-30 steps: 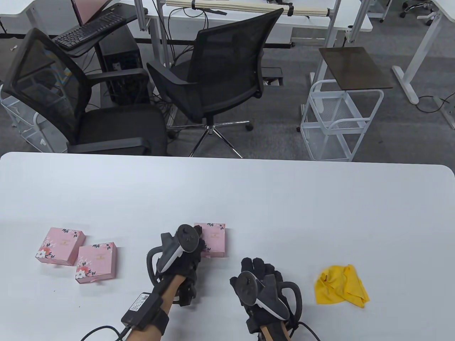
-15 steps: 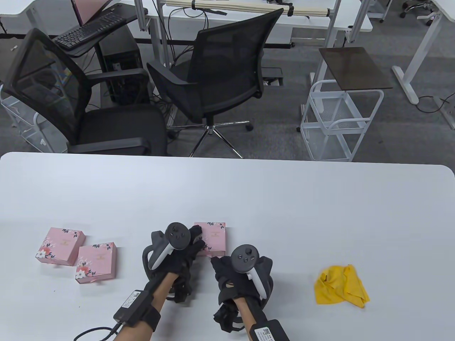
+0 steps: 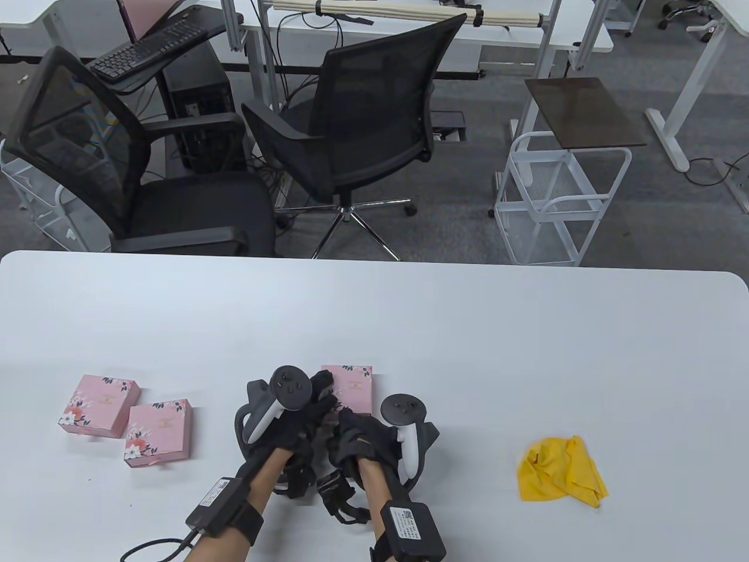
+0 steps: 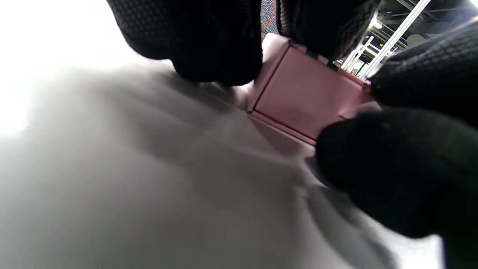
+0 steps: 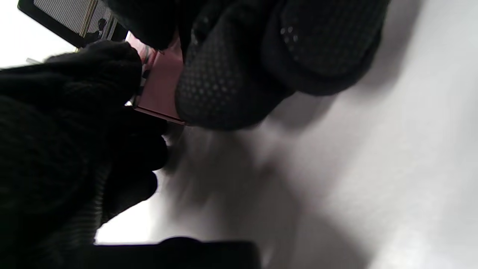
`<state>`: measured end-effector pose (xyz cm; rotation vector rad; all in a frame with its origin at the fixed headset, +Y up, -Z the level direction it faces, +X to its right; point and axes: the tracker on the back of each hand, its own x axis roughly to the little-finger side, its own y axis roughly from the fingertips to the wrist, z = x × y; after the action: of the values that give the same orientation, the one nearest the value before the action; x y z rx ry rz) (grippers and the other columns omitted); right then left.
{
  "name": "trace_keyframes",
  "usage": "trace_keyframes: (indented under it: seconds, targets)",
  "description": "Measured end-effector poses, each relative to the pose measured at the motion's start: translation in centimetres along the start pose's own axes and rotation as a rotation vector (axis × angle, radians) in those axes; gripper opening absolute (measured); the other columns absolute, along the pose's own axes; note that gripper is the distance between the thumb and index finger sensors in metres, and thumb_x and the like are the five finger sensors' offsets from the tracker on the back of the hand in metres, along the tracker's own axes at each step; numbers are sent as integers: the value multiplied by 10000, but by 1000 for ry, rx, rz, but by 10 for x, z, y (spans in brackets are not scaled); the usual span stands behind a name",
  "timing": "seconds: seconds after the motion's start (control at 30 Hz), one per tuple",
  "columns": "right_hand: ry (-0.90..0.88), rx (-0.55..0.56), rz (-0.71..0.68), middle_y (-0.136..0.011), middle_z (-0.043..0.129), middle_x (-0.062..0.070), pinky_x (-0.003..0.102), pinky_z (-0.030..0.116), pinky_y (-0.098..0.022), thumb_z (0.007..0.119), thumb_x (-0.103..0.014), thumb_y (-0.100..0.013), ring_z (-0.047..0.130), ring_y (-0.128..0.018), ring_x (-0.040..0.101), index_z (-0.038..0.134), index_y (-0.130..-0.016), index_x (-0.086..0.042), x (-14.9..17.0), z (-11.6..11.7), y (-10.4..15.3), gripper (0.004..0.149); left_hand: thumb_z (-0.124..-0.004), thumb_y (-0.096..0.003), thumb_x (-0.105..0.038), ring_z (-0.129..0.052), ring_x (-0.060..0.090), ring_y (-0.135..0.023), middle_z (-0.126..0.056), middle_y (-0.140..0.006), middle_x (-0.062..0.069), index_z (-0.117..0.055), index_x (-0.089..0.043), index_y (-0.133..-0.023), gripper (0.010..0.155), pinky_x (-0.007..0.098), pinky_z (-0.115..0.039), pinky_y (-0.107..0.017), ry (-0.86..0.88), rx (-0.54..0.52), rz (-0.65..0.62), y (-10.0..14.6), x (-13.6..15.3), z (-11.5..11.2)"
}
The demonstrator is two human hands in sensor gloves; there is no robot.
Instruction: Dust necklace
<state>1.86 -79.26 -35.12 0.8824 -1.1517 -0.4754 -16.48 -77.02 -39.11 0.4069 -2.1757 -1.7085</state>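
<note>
A pink floral box (image 3: 354, 389) lies closed on the white table (image 3: 468, 351), just ahead of both hands; no necklace shows. My left hand (image 3: 325, 399) grips the box's left near corner, fingers curled over its top edge. The left wrist view shows the box (image 4: 302, 101) with my left fingers (image 4: 220, 45) on its edges. My right hand (image 3: 346, 419) has come in against the box's near side. In the right wrist view its fingers (image 5: 224, 86) curl onto the pink box (image 5: 160, 87), with the left glove close beside. A crumpled yellow cloth (image 3: 562, 468) lies to the right, untouched.
Two more pink floral boxes (image 3: 99, 405) (image 3: 158, 431) sit at the left of the table. Beyond the far edge stand two black office chairs (image 3: 363, 117) and a white wire cart (image 3: 556, 199).
My right hand has swung left from the table beside the cloth and now meets the box and the left hand. The left hand kept its hold; the box barely shifted.
</note>
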Motion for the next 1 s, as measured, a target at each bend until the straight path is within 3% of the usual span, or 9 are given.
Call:
trace_keyframes:
  seconds: [0.23, 0.57, 1.0]
  targets:
    - [-164, -12, 55, -676, 971, 165, 389, 884, -350, 687, -306, -703, 1031, -391, 243, 794, -896, 99, 8, 4, -3, 461, -741, -594, -497, -870, 268, -780, -854, -1003, 75, -561, -430, -1108, 548, 432, -790, -556, 5, 9, 0, 0, 0, 0]
    - [-112, 58, 57, -658, 973, 129, 353, 889, -353, 713, -326, -691, 1028, -384, 197, 817, -892, 30, 10, 9, 3, 422, -739, -594, -499, -878, 261, -765, -854, -1001, 71, -560, -431, -1105, 545, 427, -794, -548, 1, 11, 2, -1, 0, 0]
    - [-23, 3, 32, -659, 978, 111, 364, 889, -353, 710, -322, -687, 1031, -382, 205, 788, -910, -25, 27, 9, 26, 379, -736, -595, -501, -878, 264, -764, -856, -1000, 70, -562, -431, -1105, 543, 431, -791, -549, -9, 6, 1, -1, 0, 0]
